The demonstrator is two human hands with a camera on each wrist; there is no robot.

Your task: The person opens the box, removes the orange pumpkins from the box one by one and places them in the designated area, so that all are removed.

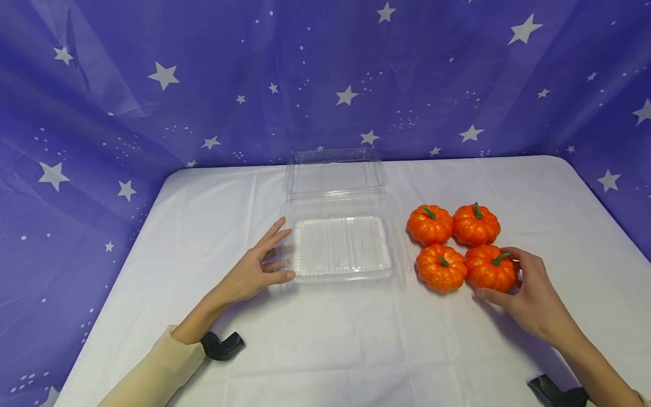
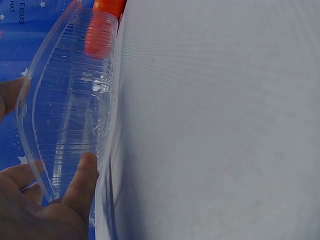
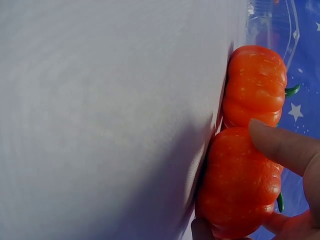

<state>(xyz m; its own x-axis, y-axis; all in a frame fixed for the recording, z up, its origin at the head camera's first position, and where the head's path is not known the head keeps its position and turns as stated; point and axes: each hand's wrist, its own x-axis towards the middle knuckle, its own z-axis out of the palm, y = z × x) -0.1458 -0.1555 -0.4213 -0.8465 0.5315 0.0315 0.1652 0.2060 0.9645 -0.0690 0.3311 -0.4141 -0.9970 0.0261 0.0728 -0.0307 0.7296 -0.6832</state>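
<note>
A clear plastic clamshell container (image 1: 342, 249) stands on the table with its lid (image 1: 333, 172) raised at the back. My left hand (image 1: 254, 268) touches the container's left side, fingers spread and thumb near the front corner. Several small orange pumpkins with green stems sit grouped to the right of the container. Around the front right pumpkin (image 1: 490, 270) my right hand (image 1: 534, 297) curls its thumb and fingers. In the right wrist view the thumb (image 3: 277, 147) lies against that pumpkin's side, which appears to rest on the table.
Touching or close to the held pumpkin are the front left pumpkin (image 1: 440, 270), the back left pumpkin (image 1: 429, 226) and the back right pumpkin (image 1: 476, 227). A white cloth covers the table (image 1: 325, 345). Behind it hangs a purple star-patterned curtain (image 1: 285, 62).
</note>
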